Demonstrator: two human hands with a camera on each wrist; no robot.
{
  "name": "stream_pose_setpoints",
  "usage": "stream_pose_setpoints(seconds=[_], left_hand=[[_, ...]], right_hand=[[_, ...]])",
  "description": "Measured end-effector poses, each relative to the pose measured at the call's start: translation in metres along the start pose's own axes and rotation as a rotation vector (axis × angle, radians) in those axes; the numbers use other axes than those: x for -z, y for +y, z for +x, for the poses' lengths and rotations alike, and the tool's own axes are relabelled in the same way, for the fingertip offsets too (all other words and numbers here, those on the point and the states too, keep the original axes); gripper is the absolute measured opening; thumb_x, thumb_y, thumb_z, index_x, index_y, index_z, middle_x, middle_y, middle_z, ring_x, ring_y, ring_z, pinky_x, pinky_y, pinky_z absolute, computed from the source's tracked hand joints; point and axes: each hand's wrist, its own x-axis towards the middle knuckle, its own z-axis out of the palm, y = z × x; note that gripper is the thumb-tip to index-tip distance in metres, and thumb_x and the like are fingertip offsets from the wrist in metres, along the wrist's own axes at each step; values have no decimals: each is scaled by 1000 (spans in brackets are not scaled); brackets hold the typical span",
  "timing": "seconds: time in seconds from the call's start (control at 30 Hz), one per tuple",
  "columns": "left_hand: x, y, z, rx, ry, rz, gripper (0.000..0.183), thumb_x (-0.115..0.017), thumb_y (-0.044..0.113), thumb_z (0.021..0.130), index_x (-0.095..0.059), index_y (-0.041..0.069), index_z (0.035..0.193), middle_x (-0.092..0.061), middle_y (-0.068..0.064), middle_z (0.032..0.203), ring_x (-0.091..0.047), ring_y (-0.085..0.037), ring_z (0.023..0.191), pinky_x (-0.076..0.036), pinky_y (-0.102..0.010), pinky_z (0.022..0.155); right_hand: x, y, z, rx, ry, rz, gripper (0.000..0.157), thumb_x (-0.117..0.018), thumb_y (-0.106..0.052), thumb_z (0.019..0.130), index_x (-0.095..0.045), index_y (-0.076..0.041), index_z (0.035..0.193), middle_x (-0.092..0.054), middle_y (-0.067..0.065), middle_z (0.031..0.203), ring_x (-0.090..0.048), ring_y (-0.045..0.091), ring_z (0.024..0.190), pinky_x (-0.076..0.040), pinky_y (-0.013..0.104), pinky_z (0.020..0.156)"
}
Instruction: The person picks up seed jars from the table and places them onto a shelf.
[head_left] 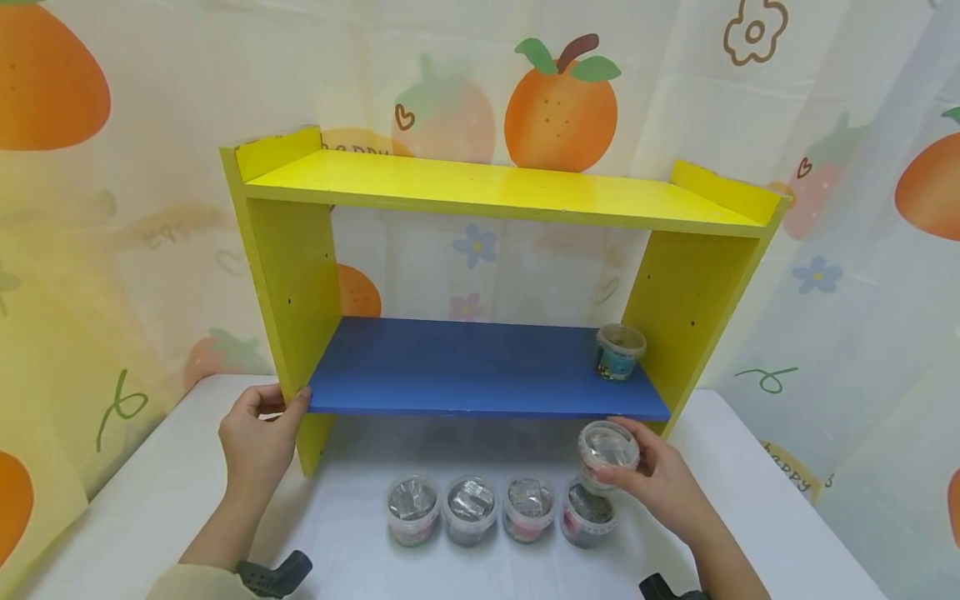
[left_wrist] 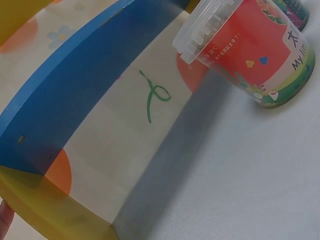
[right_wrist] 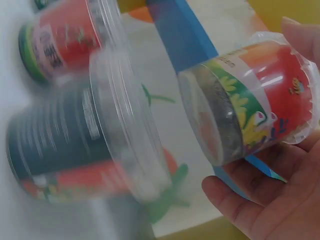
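In the head view, my left hand (head_left: pixel 258 442) at eight o'clock grips the side of the yellow-and-blue shelf (head_left: pixel 465 367); between four and five, my right hand (head_left: pixel 666 487) pinches a lidded cup (head_left: pixel 608 447), fingers parted just its width, above the desk (head_left: pixel 345 533). Four cups (head_left: pixel 470 510) stand toward six. In the left wrist view, a red cup (left_wrist: pixel 250 50) fills two o'clock. In the right wrist view, my held cup sits near three, thumb (right_wrist: pixel 302 40) at two.

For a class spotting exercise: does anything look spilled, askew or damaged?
The shelf looks worn: yellow paint seems chipped along the top edge of its left panel. No spill shows; four cups stand upright on the table.
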Motion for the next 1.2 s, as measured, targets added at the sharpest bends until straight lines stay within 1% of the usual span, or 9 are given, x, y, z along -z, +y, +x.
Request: stream_pose_setpoints(seconds=[0.13,0.33,0.43,0.6,0.7,0.8,0.9,1.0,1.2], left_hand=[[0,0,0,6,-7,-3,29,-75,28,80,-64,4,91,-61,5,81,-53,-3,73,-45,-8,54],[0,0,1,2,-8,-19,28,-76,27,78,-65,4,91,-61,10,77,-53,-1,71,-44,-10,51],[0,0,2,-1,0,-19,26,-76,26,78,-65,5,90,-60,12,75,-54,-2,70,-44,-11,51],[0,-2,2,-12,0,-36,25,-76,25,78,-65,5,89,-60,13,74,-54,-1,69,-43,-11,50],[-1,-2,2,-13,3,-30,26,-76,25,78,-65,6,89,-61,13,75,-54,-2,70,-44,-12,50],[-1,-3,2,0,4,-17,26,-76,26,78,-65,6,89,-61,12,76,-54,-3,70,-44,-12,51],[-1,-2,2,13,2,-18,27,-76,27,78,-65,5,90,-62,10,76,-54,-2,71,-44,-12,51],[-1,-2,1,14,1,-16,27,-76,27,78,-65,5,90,-61,10,77,-54,-2,71,-45,-12,51],[0,-2,1,4,-7,-8,27,-75,28,79,-64,5,90,-61,9,78,-54,-2,72,-45,-11,52]], right_hand=[[-9,-6,-2,-20,-14,78,65,-74,-29,80,-43,-22,137,-50,10,135,-53,28,112,-53,35,87],[-18,-15,-5,-21,-28,143,70,-76,-28,78,-43,-24,139,-45,7,141,-50,28,120,-49,39,93],[-21,-16,-5,-7,-42,175,71,-76,-25,77,-41,-24,140,-43,6,143,-48,28,123,-48,38,95],[-24,-16,-7,19,-54,216,75,-75,-20,78,-37,-20,143,-41,6,145,-47,27,124,-49,32,94],[-25,-18,-7,11,-57,247,76,-75,-18,78,-37,-19,144,-43,6,143,-49,26,122,-50,31,92],[-28,-20,-8,4,-63,284,74,-74,-16,79,-37,-18,143,-45,7,141,-53,22,117,-50,30,92],[-30,-21,-9,17,-73,324,71,-73,-13,80,-38,-15,142,-48,10,138,-56,16,112,-50,27,91],[-32,-20,-10,31,-76,341,66,-71,-11,82,-40,-13,140,-50,12,135,-57,14,109,-50,26,90],[-36,-22,-11,-14,-48,331,59,-69,-18,83,-45,-15,137,-54,10,131,-56,18,108,-50,31,92]])
